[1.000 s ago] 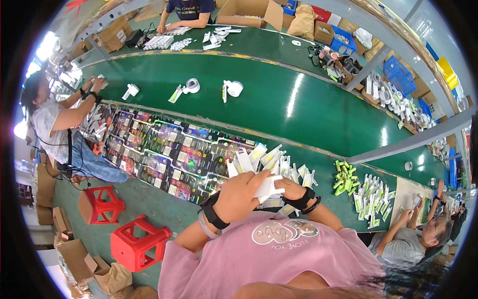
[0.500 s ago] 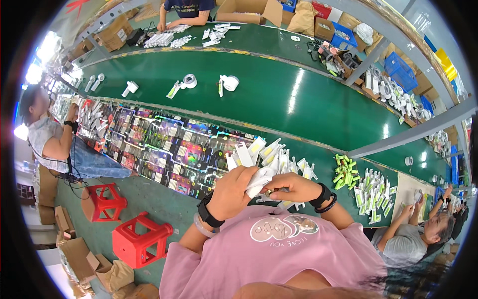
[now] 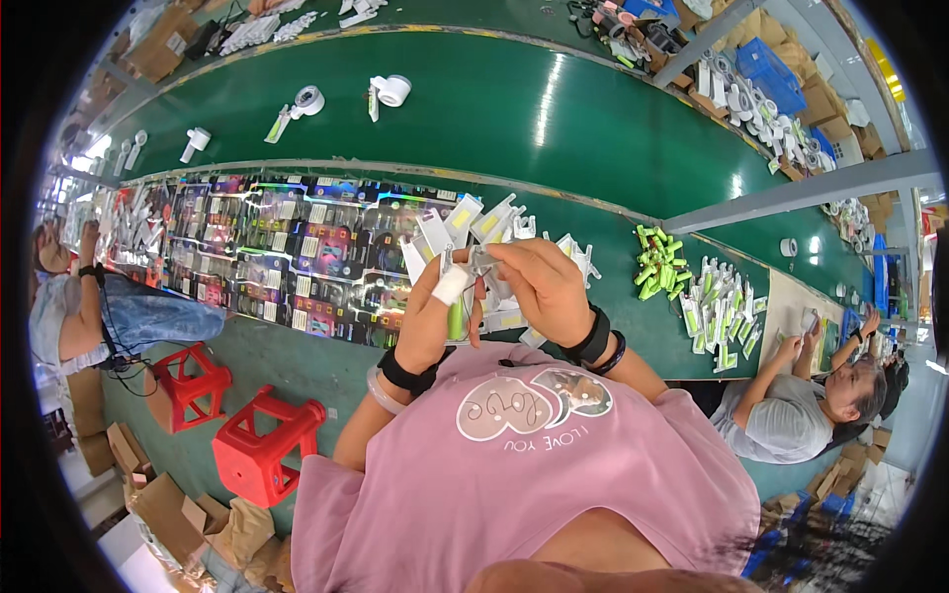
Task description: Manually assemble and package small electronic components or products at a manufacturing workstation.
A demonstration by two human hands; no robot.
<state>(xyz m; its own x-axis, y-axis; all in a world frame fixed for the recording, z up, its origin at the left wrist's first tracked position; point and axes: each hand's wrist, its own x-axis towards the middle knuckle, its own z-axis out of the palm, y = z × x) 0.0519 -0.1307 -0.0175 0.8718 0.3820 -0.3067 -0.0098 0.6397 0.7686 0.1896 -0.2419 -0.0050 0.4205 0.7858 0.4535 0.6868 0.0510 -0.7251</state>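
My left hand [image 3: 423, 324] is closed around a small white plastic housing [image 3: 452, 283], held up in front of my chest. Below it, against the fingers, shows a bright green cylinder [image 3: 456, 322], which looks like a battery cell. At the top of the housing, my right hand [image 3: 542, 289] pinches a small greyish piece [image 3: 481, 261]; its kind is too small to tell. Just beyond both hands lies a heap of white plastic housings [image 3: 463, 217], some with yellow-green strips. My hands partly hide this heap.
Right of my hands lie a pile of green cells [image 3: 659, 263] and a heap of white-and-green parts [image 3: 720, 308]. Printed packaging sheets [image 3: 297, 247] cover the bench at left. White round-headed pieces [image 3: 308, 100] rest on the green belt [image 3: 474, 109]. Red stools [image 3: 259, 450] stand lower left; co-workers sit at both sides.
The view has shifted, so the bench appears higher and further left. The white housing has been turned between my hands, and the green cylinder now shows below it.
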